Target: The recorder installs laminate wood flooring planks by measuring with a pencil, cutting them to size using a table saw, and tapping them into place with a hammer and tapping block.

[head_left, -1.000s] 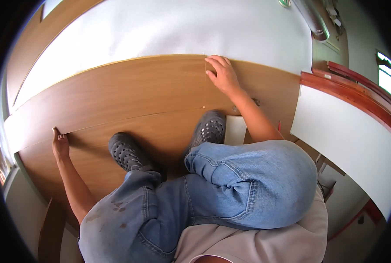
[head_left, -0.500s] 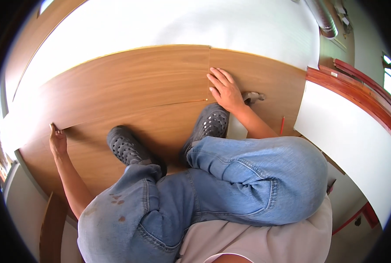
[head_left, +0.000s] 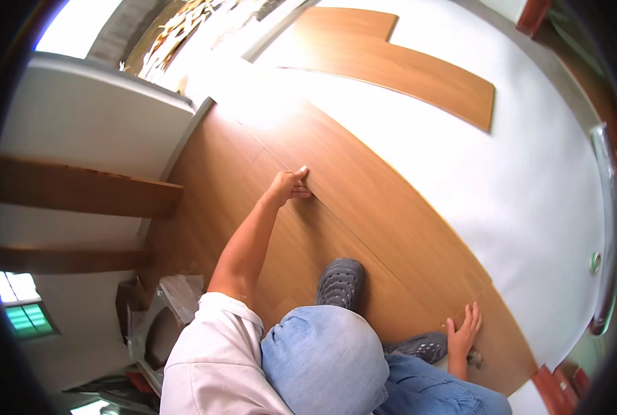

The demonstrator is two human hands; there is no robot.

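Observation:
My left hand (head_left: 292, 185) is at the long seam between wood-look floor planks, its thumb over the edge of the outer plank (head_left: 384, 200) and its fingers curled at the seam. It appears to pinch that edge; the fingertips are partly hidden. Farther right, my right hand (head_left: 464, 329) lies with fingers spread on the flooring, close to a short end joint. A metal hammer head (head_left: 475, 358) shows just beside the right wrist, its handle out of sight. My dark perforated clogs (head_left: 341, 282) stand on the laid planks (head_left: 253, 235).
White underlay (head_left: 529, 200) stretches beyond the planks, with loose planks (head_left: 419, 69) lying on it. Boards (head_left: 87, 187) stick out at the left wall. Wood scraps (head_left: 180, 41) lie at the far left. Red-brown trim pieces (head_left: 556, 391) are at the lower right.
My view has swung to the left, bringing the loose planks and left wall into sight. My left hand remains at the seam, and my right hand still rests flat near the joint.

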